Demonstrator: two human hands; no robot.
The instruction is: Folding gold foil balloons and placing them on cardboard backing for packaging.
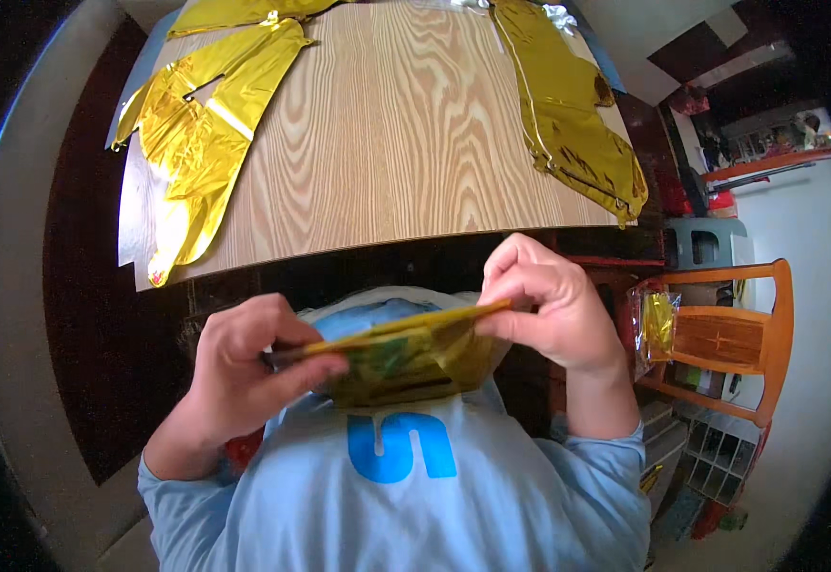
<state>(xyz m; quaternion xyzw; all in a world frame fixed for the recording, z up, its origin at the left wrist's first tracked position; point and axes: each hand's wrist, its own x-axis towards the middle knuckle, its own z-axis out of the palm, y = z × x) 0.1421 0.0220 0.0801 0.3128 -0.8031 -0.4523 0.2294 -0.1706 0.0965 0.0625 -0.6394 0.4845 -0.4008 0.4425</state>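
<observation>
Between my two hands, close to my chest, a gold foil balloon (406, 360) is held flat and folded, its upper edge pulled into a line. My left hand (248, 357) pinches its left end between thumb and fingers, where a dark strip shows. At its upper right corner, the thumb and fingertips of my right hand (551, 303) are closed on the foil. A deflated gold foil balloon (215, 129) lies spread on the left of the table. Another flat gold foil balloon (568, 105) lies along the right side.
The wood-grain table (377, 124) stands in front of me, its near edge beyond my hands. More gold foil (234, 17) lies at the far left. To the right are a wooden chair (720, 338) with a clear packet of gold foil (658, 324) and a grey-green stool (706, 238).
</observation>
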